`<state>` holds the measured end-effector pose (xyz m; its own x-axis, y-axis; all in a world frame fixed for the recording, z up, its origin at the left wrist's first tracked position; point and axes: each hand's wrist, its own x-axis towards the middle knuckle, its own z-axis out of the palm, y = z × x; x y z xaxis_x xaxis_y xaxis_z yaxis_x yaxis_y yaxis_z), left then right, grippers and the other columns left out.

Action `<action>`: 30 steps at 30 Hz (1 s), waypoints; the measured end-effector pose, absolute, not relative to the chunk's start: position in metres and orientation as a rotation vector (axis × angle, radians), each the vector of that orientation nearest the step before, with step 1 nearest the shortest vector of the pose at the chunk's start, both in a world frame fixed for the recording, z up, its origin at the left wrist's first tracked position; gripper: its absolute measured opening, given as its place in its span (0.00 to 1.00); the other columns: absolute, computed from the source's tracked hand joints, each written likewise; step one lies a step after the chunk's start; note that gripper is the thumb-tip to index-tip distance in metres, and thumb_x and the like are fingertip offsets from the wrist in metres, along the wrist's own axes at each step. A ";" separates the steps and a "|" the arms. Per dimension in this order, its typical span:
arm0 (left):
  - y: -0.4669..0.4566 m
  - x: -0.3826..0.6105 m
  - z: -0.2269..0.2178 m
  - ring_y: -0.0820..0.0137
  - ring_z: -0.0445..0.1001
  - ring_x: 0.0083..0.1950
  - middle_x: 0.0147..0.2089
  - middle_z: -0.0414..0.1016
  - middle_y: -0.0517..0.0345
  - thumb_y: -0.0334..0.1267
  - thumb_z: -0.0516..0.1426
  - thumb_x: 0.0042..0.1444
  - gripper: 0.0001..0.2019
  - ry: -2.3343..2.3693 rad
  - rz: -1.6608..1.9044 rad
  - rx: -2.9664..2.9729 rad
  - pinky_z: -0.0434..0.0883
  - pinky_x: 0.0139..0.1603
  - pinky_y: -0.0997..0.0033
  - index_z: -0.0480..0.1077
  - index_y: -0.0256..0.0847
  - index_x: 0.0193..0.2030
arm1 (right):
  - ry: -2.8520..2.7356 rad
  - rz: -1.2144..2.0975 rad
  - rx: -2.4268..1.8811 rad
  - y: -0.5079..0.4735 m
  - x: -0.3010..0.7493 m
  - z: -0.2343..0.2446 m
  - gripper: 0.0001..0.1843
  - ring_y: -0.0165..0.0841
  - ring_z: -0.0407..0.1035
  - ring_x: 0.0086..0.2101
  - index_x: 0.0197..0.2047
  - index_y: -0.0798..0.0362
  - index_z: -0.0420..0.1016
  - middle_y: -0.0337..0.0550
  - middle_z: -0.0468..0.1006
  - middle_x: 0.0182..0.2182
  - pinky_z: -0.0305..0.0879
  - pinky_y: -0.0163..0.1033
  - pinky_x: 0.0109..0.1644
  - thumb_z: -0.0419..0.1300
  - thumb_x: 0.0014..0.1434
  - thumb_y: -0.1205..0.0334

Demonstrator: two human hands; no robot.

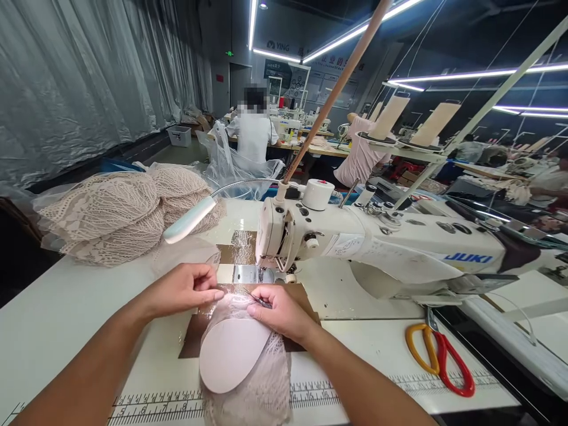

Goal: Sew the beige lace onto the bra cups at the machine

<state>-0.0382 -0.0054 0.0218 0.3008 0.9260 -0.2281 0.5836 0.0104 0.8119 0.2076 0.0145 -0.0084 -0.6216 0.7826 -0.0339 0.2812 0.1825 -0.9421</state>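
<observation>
A beige lace piece (266,396) with a smooth pale oval cup (235,355) on it lies in front of the sewing machine (332,231). My left hand (189,290) is closed at the lace's upper left edge, thumb stretched toward the fabric and fingers curled; what it pinches, if anything, is too small to see. At the upper right edge, my right hand (279,310) is closed around a small dark pointed metal tool (261,302), its thin tip directed left toward the left thumb. Most of that tool is hidden by the fingers.
Stacked beige lace pieces (110,213) lie at the left rear. A lamp (190,220) hangs over the table. Scissors (437,355) with orange and red handles lie at right. A ruler strip (160,408) runs along the front. Two people sit at machines farther back.
</observation>
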 end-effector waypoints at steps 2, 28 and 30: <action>-0.006 -0.043 0.021 0.75 0.57 0.23 0.21 0.61 0.64 0.55 0.60 0.49 0.20 1.367 0.214 1.601 0.52 0.23 0.75 0.67 0.37 0.25 | -1.977 1.451 -0.986 0.014 0.208 -0.008 0.05 0.28 0.59 0.31 0.28 0.54 0.68 0.35 0.65 0.27 0.55 0.32 0.35 0.57 0.54 0.63; -0.008 0.004 -0.006 0.67 0.65 0.32 0.27 0.70 0.56 0.53 0.61 0.50 0.19 1.021 0.723 1.306 0.62 0.34 0.69 0.75 0.34 0.30 | -2.029 1.300 -0.963 0.017 0.217 -0.004 0.10 0.30 0.65 0.34 0.42 0.51 0.72 0.37 0.72 0.31 0.61 0.34 0.38 0.60 0.57 0.59; -0.008 0.005 -0.008 0.66 0.67 0.33 0.27 0.71 0.55 0.53 0.61 0.49 0.19 1.011 0.721 1.306 0.64 0.35 0.68 0.74 0.35 0.28 | -2.057 1.299 -0.974 0.015 0.213 0.001 0.09 0.32 0.67 0.35 0.41 0.51 0.73 0.38 0.75 0.33 0.62 0.35 0.38 0.60 0.55 0.61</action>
<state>0.0051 -0.0082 -0.0077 0.4164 0.8892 -0.1897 0.1107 0.1575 0.9813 0.2134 0.0149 0.0006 -0.6098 0.7912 0.0464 0.2980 0.2832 -0.9116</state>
